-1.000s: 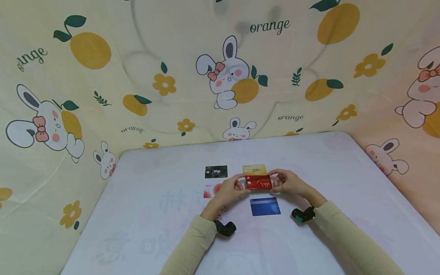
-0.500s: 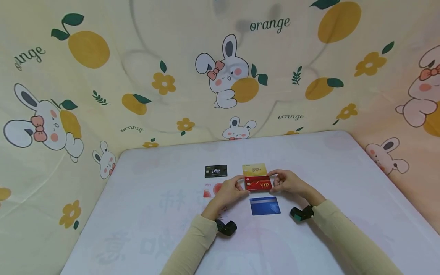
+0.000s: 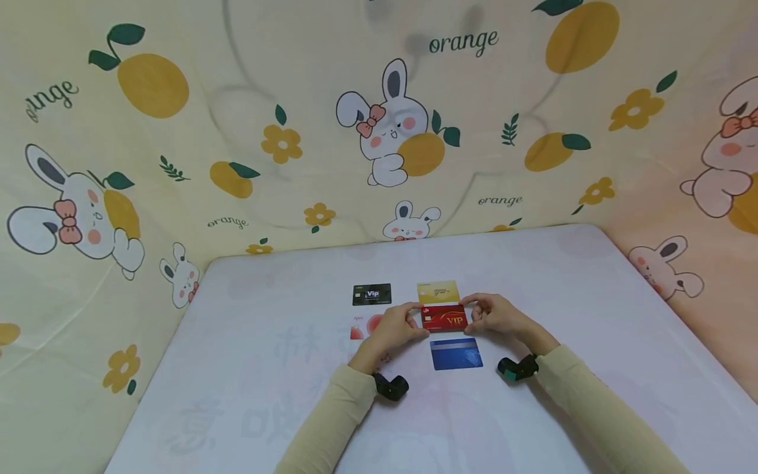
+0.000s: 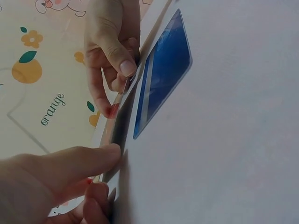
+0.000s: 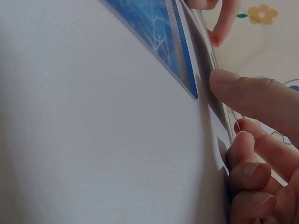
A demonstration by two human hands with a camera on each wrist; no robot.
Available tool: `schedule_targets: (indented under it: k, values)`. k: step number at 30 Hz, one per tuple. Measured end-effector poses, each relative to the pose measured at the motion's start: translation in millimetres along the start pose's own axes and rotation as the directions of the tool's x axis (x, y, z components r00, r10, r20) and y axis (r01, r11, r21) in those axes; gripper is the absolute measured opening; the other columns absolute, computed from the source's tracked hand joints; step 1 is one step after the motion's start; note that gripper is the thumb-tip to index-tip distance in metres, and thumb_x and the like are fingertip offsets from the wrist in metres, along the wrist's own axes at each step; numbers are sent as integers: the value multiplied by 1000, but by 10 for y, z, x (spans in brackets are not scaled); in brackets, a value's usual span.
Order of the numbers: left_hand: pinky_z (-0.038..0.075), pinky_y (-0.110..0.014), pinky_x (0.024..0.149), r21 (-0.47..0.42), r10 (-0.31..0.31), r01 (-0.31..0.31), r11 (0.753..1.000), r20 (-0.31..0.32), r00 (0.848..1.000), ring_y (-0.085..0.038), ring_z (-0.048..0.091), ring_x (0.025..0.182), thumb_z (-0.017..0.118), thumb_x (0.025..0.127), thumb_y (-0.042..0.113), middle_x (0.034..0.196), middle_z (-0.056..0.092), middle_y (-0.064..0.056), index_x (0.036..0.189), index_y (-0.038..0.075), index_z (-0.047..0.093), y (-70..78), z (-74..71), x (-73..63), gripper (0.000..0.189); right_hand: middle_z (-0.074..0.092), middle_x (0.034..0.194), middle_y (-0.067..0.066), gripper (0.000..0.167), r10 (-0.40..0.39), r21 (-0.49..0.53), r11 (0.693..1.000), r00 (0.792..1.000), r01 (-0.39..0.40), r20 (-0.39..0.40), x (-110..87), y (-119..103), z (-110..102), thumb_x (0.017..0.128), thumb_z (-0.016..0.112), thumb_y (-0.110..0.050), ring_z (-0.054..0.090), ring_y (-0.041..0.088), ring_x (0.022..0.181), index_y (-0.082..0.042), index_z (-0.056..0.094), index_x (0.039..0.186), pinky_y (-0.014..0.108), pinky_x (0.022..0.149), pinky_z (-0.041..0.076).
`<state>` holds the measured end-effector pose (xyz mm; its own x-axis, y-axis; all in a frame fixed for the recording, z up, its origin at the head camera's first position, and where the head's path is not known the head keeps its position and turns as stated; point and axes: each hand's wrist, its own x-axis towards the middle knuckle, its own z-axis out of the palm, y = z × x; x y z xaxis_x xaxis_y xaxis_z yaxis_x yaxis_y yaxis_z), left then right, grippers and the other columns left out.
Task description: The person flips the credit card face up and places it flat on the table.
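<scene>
In the head view, both hands hold a red VIP card (image 3: 444, 318) by its two short sides. My left hand (image 3: 393, 331) pinches the left side between thumb and fingers, and my right hand (image 3: 499, 315) grips the right side the same way. Seen from the left wrist, the card's underside (image 4: 122, 122) is tipped up slightly above its shadow. Just beyond it lies a gold card (image 3: 438, 291). Nearer the person is a blue card (image 3: 456, 355) with a pale stripe, also showing in the right wrist view.
A black Vip card (image 3: 372, 294) lies at the back left, with a white card with red print (image 3: 362, 326) in front of it, partly covered by the left hand. Another pale printed card (image 3: 387, 359) peeks out beside the left wrist. Behind the white table (image 3: 266, 296) hangs a patterned curtain (image 3: 331, 79).
The red card has come slightly toward the person, baring more of the gold card behind it. Both hands keep their grip on it; the other cards lie as before.
</scene>
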<state>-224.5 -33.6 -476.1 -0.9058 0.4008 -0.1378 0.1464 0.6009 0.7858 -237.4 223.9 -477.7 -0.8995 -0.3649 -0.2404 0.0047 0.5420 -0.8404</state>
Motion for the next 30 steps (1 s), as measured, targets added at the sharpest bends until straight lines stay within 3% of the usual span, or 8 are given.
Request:
schedule_targets:
  k: [19,30]
  values:
    - [35,-16,60,82,-42,44,996,-17,999,-5,46,58,77,81,18,69,59,-1,133,6,56,49,22,-13,58,54,73,2,63,22,13,1000,999,-22,-27,29,20,51,76,79,-9,51,16,70,5,52,131,23,64,44]
    - [35,-16,59,55,-43,44,998,-16,999,-5,46,58,77,81,16,70,63,-3,133,4,56,61,14,-31,57,52,72,2,63,22,13,1000,999,-22,-38,17,32,49,74,80,-8,51,16,70,5,54,130,23,63,45]
